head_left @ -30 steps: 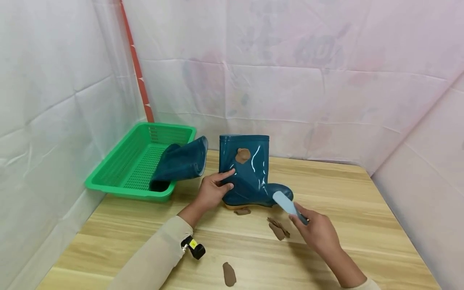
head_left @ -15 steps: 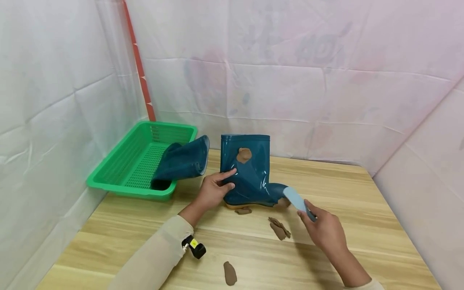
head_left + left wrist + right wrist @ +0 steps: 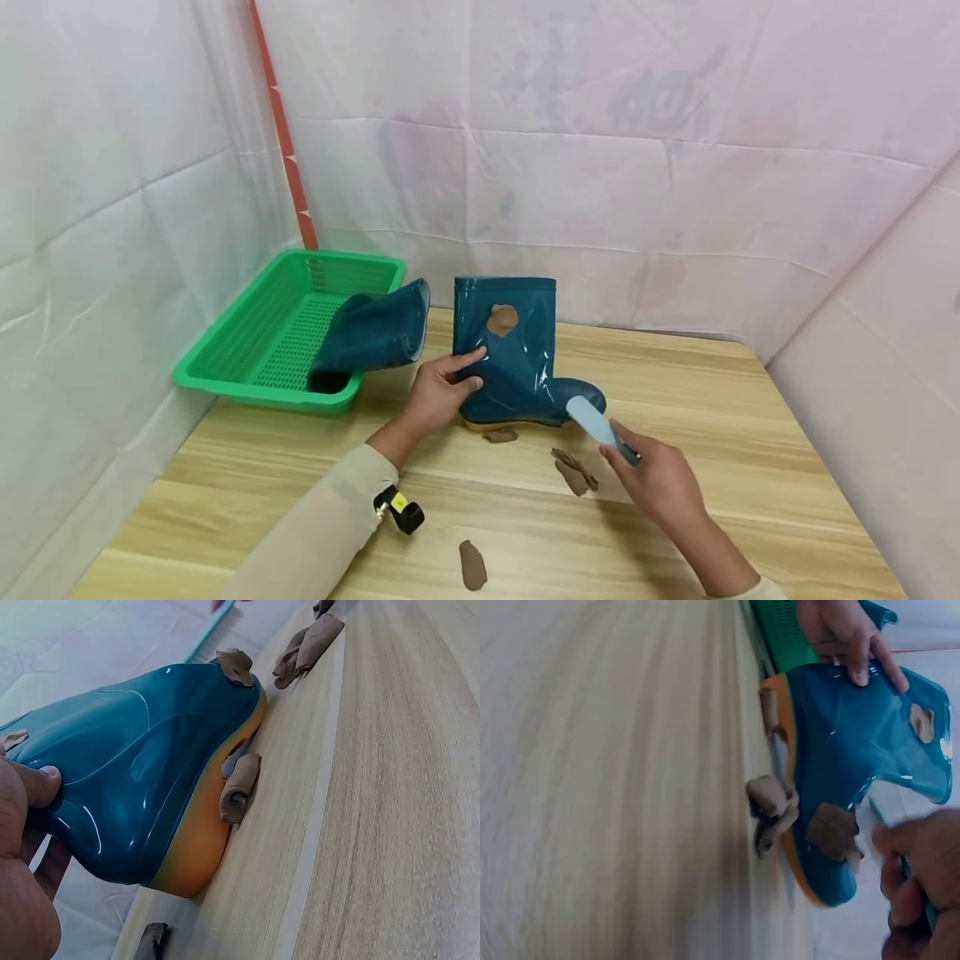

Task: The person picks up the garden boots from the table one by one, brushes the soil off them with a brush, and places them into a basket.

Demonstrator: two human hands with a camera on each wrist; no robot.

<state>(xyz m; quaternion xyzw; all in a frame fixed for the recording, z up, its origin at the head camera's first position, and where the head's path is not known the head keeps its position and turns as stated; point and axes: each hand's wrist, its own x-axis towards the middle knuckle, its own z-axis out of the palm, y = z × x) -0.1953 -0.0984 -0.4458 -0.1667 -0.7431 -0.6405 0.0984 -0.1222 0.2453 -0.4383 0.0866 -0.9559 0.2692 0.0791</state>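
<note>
A glossy blue rubber boot [image 3: 517,367] stands upright on the table, toe to the right. My left hand [image 3: 438,390] grips the back of its ankle, thumb and forefinger on the near side. My right hand [image 3: 660,479] holds a scraper [image 3: 588,417] by its dark handle, the pale blue flat blade overlapping the boot's toe in the head view. A brown mud-like patch [image 3: 832,831] on the toe shows in the right wrist view, mostly hidden behind the blade in the head view. Another brown patch [image 3: 502,320] sticks to the shaft.
A green basket [image 3: 273,398] stands at the left, with a second blue boot [image 3: 375,333] leaning out over its right rim. Curled brown pieces [image 3: 573,473] lie in front of the toe, one flake [image 3: 500,436] by the sole and another flake [image 3: 472,565] near the front.
The scraper swung right past the toe, baring its brown patch, then came back left over it. My left hand and the boot have stayed in place.
</note>
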